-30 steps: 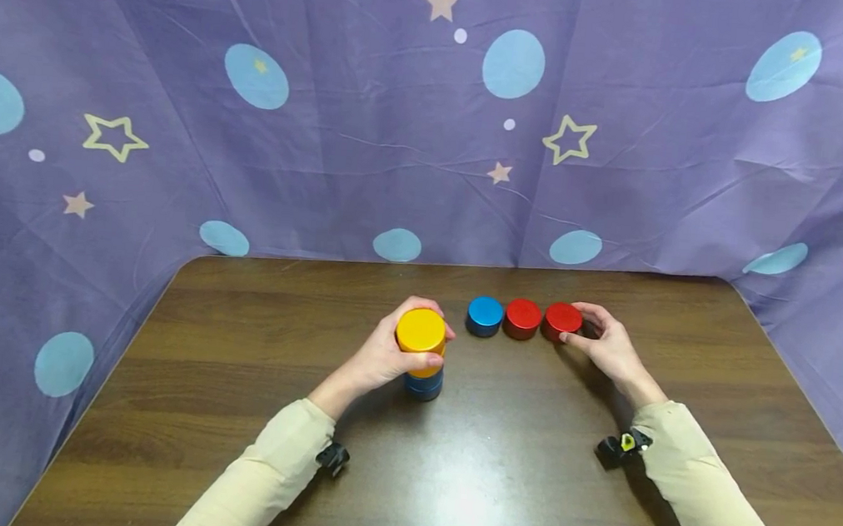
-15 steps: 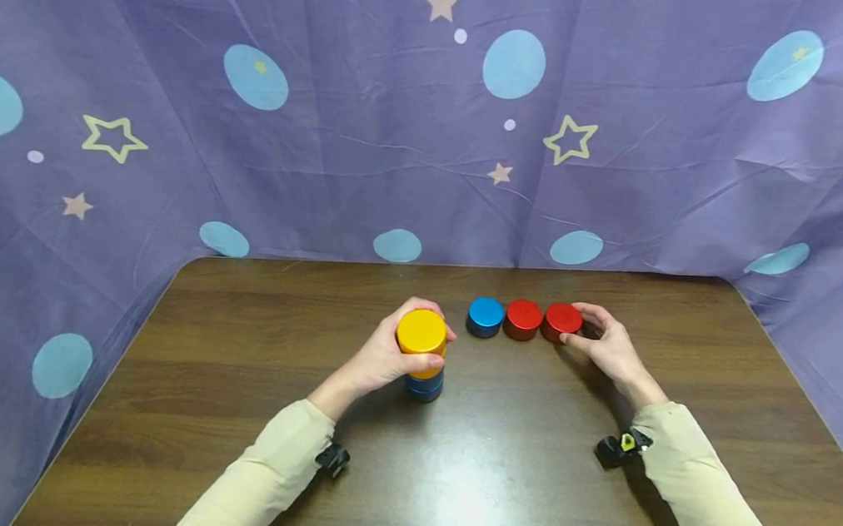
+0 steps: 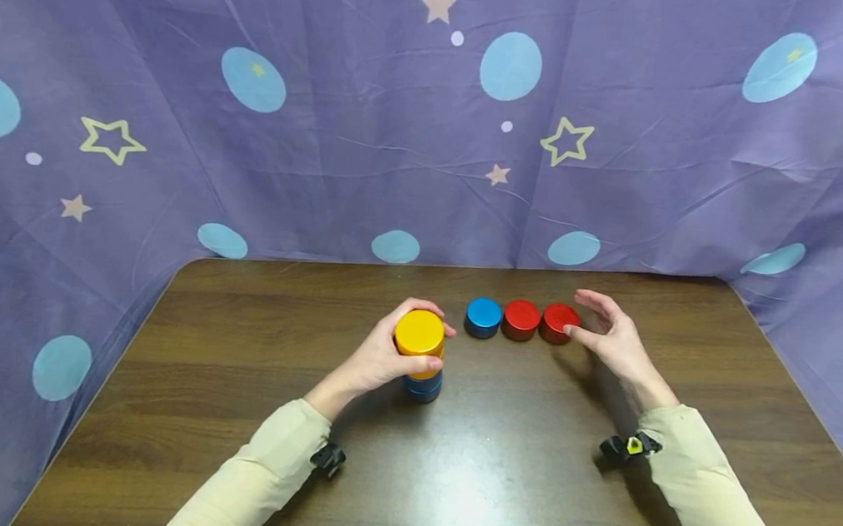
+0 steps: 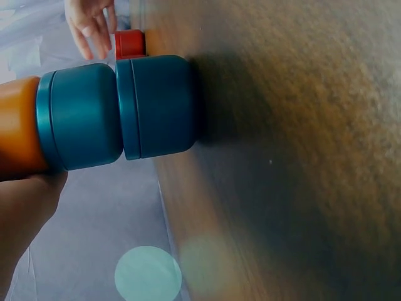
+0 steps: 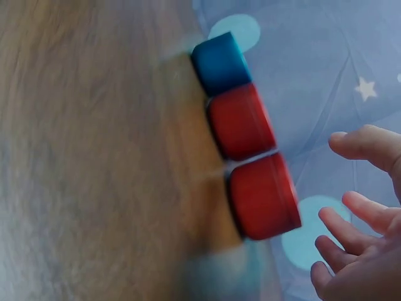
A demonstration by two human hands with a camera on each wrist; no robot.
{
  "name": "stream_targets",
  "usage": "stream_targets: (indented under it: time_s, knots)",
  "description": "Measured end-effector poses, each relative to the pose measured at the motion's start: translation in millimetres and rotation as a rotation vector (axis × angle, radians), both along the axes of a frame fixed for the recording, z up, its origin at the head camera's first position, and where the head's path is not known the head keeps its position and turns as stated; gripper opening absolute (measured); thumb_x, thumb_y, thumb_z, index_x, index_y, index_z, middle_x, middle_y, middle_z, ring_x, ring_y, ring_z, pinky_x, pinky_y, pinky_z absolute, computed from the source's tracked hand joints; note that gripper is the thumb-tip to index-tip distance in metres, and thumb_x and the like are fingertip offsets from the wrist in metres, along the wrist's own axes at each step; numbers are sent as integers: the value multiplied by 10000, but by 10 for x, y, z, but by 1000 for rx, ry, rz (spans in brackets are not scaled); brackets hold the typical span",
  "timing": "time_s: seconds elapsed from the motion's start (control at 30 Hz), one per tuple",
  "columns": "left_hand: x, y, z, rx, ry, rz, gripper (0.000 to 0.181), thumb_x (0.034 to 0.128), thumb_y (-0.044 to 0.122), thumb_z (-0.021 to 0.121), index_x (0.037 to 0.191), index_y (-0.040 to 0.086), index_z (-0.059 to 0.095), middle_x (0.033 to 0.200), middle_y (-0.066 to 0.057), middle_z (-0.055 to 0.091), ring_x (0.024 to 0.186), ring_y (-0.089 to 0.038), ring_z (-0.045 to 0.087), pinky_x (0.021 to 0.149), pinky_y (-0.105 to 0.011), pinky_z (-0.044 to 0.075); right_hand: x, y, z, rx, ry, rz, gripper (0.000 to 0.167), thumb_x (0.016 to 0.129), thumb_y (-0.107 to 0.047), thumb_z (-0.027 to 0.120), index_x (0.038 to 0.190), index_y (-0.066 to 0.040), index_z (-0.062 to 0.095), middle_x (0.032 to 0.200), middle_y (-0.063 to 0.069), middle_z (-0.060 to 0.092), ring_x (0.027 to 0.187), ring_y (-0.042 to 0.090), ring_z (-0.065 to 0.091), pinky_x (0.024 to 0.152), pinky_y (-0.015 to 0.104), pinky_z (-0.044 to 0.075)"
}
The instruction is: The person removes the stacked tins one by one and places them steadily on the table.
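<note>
A stack of round metal tins stands mid-table, orange over blue. My left hand grips the orange tin at the top, thumb across its near side. Below it, two blue tins sit one on the other in the left wrist view. At the back a row holds a blue tin, a red tin and the rightmost red tin. Just right of that last tin is my right hand, its fingers spread. The right wrist view shows a gap between these fingers and the red tin.
The brown wooden table ends at a purple patterned curtain behind the row. A black wrist camera sits on the left sleeve, and another wrist camera on the right sleeve.
My right hand has let go of the rightmost red tin and lifted slightly up and away to the right, fingers opening. The left hand and the tins stay in place.
</note>
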State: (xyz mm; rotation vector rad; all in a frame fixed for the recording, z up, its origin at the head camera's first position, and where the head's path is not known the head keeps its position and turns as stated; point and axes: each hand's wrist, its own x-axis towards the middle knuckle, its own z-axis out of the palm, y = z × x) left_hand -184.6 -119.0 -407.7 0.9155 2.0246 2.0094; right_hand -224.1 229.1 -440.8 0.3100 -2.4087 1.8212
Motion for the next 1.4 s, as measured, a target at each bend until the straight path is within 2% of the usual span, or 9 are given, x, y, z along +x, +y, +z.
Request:
stream_targets:
  time_s: [0.13,0.23,0.37,0.57,0.77,0.9,1.07,1.17,1.4]
  knots:
    - [10,-10,-11,20,8,-14,634,772,-90,748,1302,-46,402,1197,-244,607,1080,-282,576,908,-343,473,42,-48,55,-24,41,8,573,825,54,710,1339,87,458,1196,-96,570,1251,233,460,1097,423,269]
    - [13,-33,-33,13,10,-21,678,770,-63,769,1333,-8,394,1245,-234,587,1125,-307,552,959,-359,440,82,-100,103,-39,67,31,559,821,65,712,1326,90,473,1180,-121,576,1230,198,482,1082,304,294]
    - [22,-72,-79,1,-10,-32,718,778,18,800,1363,1,383,1310,-247,540,1175,-310,527,1006,-386,408,138,-165,171,-61,77,57,538,826,63,710,1312,90,482,1188,-99,585,1205,154,505,1040,212,317]
    - [42,-135,-157,-80,-14,27,720,768,79,822,1360,8,419,1271,-140,566,1136,-246,541,1005,-396,409,206,-249,247,-80,91,99,525,838,65,692,1314,93,472,1220,-61,590,1203,178,514,1020,241,352]
    - [69,-179,-220,-151,-34,55,726,766,38,807,1382,21,423,1258,-133,545,1140,-269,538,1017,-423,402,245,-342,291,-65,105,131,521,835,66,694,1315,62,492,1232,-52,593,1162,59,528,954,208,402]
    - [81,-187,-251,-174,-61,48,704,786,27,790,1390,19,427,1277,-137,550,1147,-269,540,1008,-435,410,266,-418,324,-53,116,156,523,825,65,701,1311,53,508,1238,-11,600,1182,95,530,966,201,386]
    - [72,-161,-281,-187,-66,23,586,820,-11,745,1347,11,489,1302,-196,554,1163,-254,537,1018,-442,390,288,-517,341,-54,126,190,520,816,74,701,1303,44,520,1275,187,573,1202,186,527,1001,216,359]
    - [62,-143,-289,-181,-66,14,560,829,-56,716,1345,-8,503,1331,-229,533,1184,-243,527,1035,-444,366,293,-585,342,-68,127,214,520,816,79,701,1303,44,521,1277,272,543,1151,152,554,969,201,387]
    - [67,-119,-254,-178,-73,-2,549,832,-120,675,1342,-71,475,1321,-233,543,1183,-265,529,1032,-453,372,293,-771,400,-76,134,264,529,804,76,719,1297,40,531,1274,212,572,1174,221,542,971,230,397]
